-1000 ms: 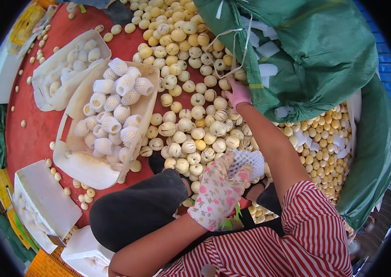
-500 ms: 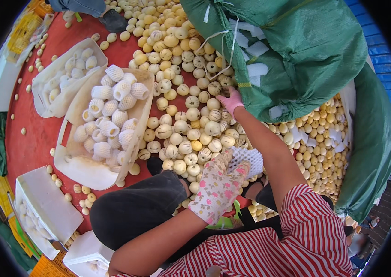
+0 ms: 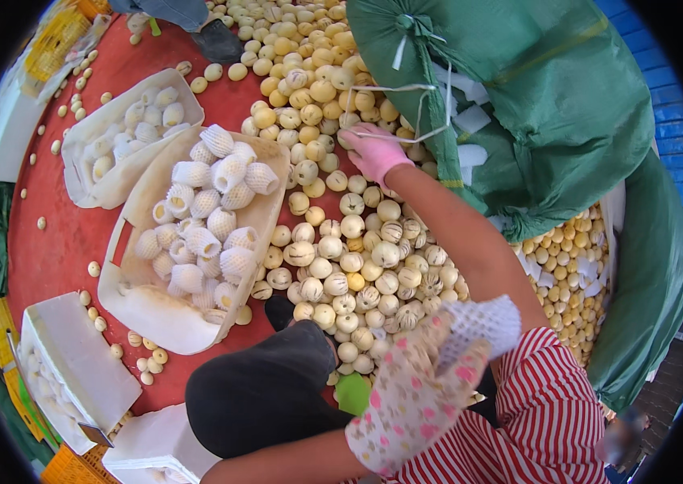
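My left hand (image 3: 414,383), in a flower-printed glove, is closed on a white foam net sleeve (image 3: 487,324) and holds it up in front of my striped shirt. Stretched out to the far side, my right hand (image 3: 378,153) wears a pink glove. Its fingers close round a small pale-yellow melon in the heap, mostly hidden by the glove. Many round striped melons (image 3: 386,254) lie loose between my knee and the green sack. At the left of the heap, a white plastic crate (image 3: 136,302) holds several melons wrapped in foam net sleeves (image 3: 204,218).
Behind that crate stands another crate (image 3: 83,181) of wrapped fruit. A big green woven sack (image 3: 567,113) with a white strap (image 3: 394,87) rises at the right. White foam boxes (image 3: 79,347) sit at the lower left on red ground cover (image 3: 51,250). Another person's shoe (image 3: 219,42) shows at the top.
My right hand has moved farther away and left, from the sack's edge into the heap. My left hand has come nearer and right with the foam net sleeve. The view has shifted slightly.
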Available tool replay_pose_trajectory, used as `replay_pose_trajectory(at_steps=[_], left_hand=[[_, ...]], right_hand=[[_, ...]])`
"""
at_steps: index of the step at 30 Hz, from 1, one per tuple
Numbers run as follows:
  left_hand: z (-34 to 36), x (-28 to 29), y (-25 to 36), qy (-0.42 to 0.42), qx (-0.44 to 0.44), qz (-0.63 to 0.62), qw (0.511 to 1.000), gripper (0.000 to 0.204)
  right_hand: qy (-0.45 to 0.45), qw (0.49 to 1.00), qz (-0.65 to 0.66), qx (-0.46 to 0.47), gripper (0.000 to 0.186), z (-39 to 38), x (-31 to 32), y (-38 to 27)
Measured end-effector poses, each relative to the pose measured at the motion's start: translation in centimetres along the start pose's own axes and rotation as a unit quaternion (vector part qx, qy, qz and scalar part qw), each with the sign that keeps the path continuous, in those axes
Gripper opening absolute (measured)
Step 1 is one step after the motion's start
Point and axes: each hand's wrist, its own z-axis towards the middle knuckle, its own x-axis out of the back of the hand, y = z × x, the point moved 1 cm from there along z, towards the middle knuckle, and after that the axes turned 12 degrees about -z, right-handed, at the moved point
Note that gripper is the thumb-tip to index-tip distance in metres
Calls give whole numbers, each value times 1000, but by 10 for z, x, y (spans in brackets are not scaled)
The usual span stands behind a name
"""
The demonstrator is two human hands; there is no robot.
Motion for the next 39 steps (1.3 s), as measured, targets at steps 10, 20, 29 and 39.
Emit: replay_pose_trajectory(at_steps=[10,20,29,39], left_hand=[[2,14,9,73,-46,-42,995,32],[3,18,15,96,-56,-50,993,34],[0,18,17,93,-60,-71,991,37],[-8,20,17,111,-80,-60,989,39]], right_hand=[[-79,984,-76,-138,49,114,8,5],[-186,970,-23,-157,68,117,-9,29],[-76,983,9,-165,55,-24,-47,-8],[-26,992,39,-121,56,46,-22,-18]])
